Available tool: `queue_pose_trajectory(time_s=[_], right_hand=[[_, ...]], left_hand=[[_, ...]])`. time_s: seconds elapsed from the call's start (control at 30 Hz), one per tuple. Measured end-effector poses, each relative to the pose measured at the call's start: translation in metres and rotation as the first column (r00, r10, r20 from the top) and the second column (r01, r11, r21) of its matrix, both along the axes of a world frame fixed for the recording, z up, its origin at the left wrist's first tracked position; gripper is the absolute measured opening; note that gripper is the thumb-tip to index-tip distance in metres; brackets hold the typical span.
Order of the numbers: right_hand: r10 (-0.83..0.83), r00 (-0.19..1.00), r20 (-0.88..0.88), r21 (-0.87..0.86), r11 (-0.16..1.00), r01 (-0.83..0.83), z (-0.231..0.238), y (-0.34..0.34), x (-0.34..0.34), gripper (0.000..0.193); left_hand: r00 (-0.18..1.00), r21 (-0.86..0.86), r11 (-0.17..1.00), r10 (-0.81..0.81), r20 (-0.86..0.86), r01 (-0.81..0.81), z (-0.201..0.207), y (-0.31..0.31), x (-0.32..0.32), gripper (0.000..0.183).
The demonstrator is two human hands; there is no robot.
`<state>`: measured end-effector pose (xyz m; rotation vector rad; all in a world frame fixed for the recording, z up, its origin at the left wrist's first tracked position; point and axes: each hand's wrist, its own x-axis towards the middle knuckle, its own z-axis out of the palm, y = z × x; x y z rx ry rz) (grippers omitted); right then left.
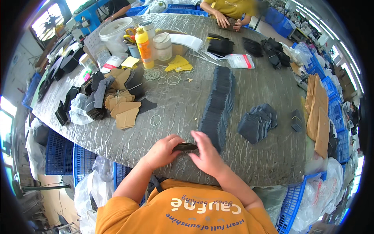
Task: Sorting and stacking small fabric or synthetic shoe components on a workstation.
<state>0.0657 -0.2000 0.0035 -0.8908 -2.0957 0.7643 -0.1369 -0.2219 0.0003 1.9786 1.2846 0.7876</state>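
Dark stack [185,147], between hands [165,151] [208,156], left gripping, right parted.

Ahead of our left hand [165,151], we have open table [177,105] between the card pieces [125,113] and the long row [217,103], a rubber band [151,120] lying there. The row blocks the way just beyond our right hand [207,155]; a narrow lane parts it from the stack [255,124].

A worker wears a mustard-orange short-sleeved T-shirt [156,212], its loose sleeves [120,210] leaving the forearms [134,178] bare. Bold, rounded white lettering [205,206] crosses the front, edged by thin dark script [206,199]. An arc of dark-blue lettering [206,227] curves alongside, small pale marks in between, all printed upside down to the head-worn camera.
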Motion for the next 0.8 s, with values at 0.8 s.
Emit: queue_pose_trajectory(time_s=[0.8], right_hand=[[-0.023,0.992,-0.121,0.141,0.989,0.04,-0.01,-0.02,-0.007,0.05]], left_hand=[[0.166,-0.515,0.838,0.542,0.823,-0.182,-0.014,0.001,0.059,0.033]])
